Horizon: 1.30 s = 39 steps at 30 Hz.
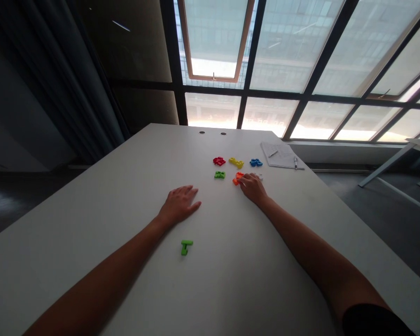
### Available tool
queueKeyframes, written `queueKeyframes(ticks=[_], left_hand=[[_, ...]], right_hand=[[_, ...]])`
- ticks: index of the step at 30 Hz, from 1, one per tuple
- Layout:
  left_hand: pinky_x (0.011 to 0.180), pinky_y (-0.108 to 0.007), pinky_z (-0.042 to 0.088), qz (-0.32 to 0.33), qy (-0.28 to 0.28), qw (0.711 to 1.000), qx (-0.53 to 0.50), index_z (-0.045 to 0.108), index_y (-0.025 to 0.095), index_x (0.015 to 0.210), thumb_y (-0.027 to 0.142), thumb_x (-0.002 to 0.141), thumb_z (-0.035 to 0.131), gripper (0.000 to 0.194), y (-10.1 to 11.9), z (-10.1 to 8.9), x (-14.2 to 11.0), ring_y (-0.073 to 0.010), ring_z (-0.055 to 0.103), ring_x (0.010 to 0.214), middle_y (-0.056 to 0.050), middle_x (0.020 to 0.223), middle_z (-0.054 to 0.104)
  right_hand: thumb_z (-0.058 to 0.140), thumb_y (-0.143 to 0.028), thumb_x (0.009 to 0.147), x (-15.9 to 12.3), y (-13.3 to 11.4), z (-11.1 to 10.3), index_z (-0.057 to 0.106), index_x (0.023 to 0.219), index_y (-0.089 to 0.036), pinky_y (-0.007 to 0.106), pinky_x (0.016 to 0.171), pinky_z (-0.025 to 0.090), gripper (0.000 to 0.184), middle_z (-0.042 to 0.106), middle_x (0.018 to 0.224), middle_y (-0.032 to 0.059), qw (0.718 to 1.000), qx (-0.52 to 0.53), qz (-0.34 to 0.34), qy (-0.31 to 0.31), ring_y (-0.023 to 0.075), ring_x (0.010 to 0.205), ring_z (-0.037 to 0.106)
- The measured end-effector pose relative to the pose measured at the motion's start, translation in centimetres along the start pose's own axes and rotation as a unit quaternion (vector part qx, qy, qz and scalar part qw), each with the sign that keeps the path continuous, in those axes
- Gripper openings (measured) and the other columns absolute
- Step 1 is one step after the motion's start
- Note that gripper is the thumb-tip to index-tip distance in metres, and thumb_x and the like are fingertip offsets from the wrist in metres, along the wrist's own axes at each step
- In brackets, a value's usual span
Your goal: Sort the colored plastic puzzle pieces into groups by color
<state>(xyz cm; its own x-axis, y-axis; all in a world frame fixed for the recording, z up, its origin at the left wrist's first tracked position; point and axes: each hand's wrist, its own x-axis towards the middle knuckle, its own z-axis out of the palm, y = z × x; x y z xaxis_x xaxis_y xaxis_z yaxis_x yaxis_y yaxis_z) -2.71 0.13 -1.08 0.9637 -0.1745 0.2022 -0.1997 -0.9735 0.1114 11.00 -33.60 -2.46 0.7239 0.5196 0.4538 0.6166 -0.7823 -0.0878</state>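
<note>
Nearest, a green T-shaped plastic piece [185,247] flat on the white counter [73,210], just behind the left hand [178,204], fingers [193,204] spread and empty. Ahead, the right hand [254,189], far nearer the orange piece [236,178], fingers [243,183] curled, tips against its right end, any pinch hidden; long axis slanting, partly covered. Beyond, red [219,161], yellow [236,163] and blue pieces [255,162].

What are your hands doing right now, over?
Left hand flat on white table. Right hand on orange plastic piece. White piece just beyond it. Green T-shaped piece lying nearer you.
</note>
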Motion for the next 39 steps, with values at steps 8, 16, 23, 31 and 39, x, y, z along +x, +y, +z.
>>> queueKeyframes(ticks=[8, 16, 23, 31, 39], left_hand=[[0.120, -0.055, 0.040, 0.000, 0.009, 1.000, -0.003, 0.062, 0.029, 0.147, 0.058, 0.099, 0.051, 0.057, 0.0, 0.2, 0.0, -0.0348, 0.053, 0.144, -0.011, 0.157, 0.058], [0.120, -0.054, 0.040, 0.001, 0.004, 1.000, -0.003, 0.061, 0.029, 0.148, 0.059, 0.099, 0.050, 0.058, -0.1, 0.0, 0.1, -0.0344, 0.053, 0.144, -0.011, 0.158, 0.057], [0.121, -0.055, 0.040, 0.004, 0.003, 1.000, -0.010, 0.061, 0.029, 0.148, 0.059, 0.100, 0.049, 0.058, -0.1, 0.0, 0.1, -0.0346, 0.052, 0.145, -0.011, 0.158, 0.057], [0.122, -0.056, 0.039, 0.005, 0.002, 1.000, -0.005, 0.059, 0.029, 0.150, 0.058, 0.100, 0.049, 0.059, 0.0, -0.1, 0.0, -0.0341, 0.051, 0.147, -0.011, 0.160, 0.056], [0.121, -0.056, 0.039, 0.005, 0.005, 1.000, 0.000, 0.059, 0.029, 0.150, 0.058, 0.100, 0.049, 0.058, -0.1, 0.2, 0.1, -0.0338, 0.051, 0.146, -0.011, 0.160, 0.056]], right_hand=[[0.059, -0.019, 0.101, 0.1, -0.5, 0.1, 0.080, 0.116, -0.020, 0.041, 0.099, 0.044, 0.027, 0.074, 0.115, 0.0141, 0.998, -0.023, 0.050, -0.004, 0.0292, 0.106, 0.062], [0.057, -0.015, 0.099, -1.0, -1.6, -1.0, 0.078, 0.119, -0.018, 0.043, 0.099, 0.044, 0.029, 0.074, 0.118, 0.0141, 0.994, 0.016, 0.093, 0.047, 0.0301, 0.109, 0.063], [0.058, -0.015, 0.099, -2.2, -4.8, -2.1, 0.077, 0.109, -0.019, 0.043, 0.099, 0.046, 0.021, 0.077, 0.108, 0.0117, 0.991, 0.091, -0.070, 0.062, 0.0271, 0.103, 0.066], [0.064, -0.024, 0.103, -5.8, -16.9, -4.6, 0.070, 0.131, -0.023, 0.039, 0.105, 0.047, 0.029, 0.075, 0.129, 0.0086, 0.903, 0.194, -0.383, -0.032, 0.0199, 0.115, 0.065], [0.063, -0.028, 0.105, -5.7, -16.8, -4.2, 0.074, 0.123, -0.023, 0.039, 0.103, 0.047, 0.021, 0.075, 0.130, 0.0082, 0.908, 0.178, -0.378, -0.038, 0.0211, 0.114, 0.064]])
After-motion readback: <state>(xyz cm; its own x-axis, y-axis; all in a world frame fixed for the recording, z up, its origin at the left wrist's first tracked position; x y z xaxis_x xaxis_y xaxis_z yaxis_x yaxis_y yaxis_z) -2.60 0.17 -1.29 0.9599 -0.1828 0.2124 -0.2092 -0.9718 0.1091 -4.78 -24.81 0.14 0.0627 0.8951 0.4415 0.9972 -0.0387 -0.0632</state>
